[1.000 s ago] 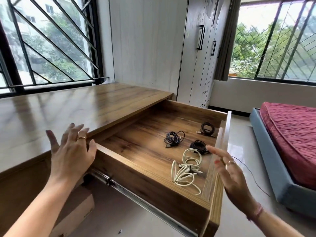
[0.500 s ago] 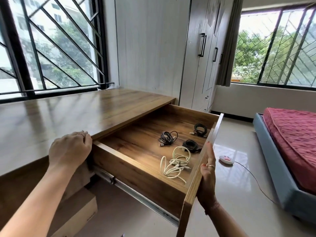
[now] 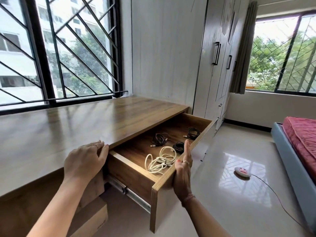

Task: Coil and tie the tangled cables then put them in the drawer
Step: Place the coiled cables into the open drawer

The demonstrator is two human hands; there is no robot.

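The table (image 3: 68,130) bears the left hand (image 3: 85,161), fingers curled over its edge, holding nothing. The drawer (image 3: 135,175) stands half open; the right hand (image 3: 183,170) presses flat against its front. Coiled cables (image 3: 161,160) lie inside, so closing seems next: a straight, even push.

We've only got our two forearms and hands in view, both bare, no sleeves at all. On our left hand (image 3: 84,162) there's a thin ring on one finger, looks gold-ish, just a slim band. Our right hand (image 3: 183,173) has a chunkier ring, metallic and a bit shiny, and the thumbnail is painted a red-orange shade. A couple of nails on the left show a hint of the same pinkish-red polish at the tips. Around the right wrist we're wearing a thin band or thread bracelet, pinkish-red, sitting snug. No watch that we can spot, no gloves either.
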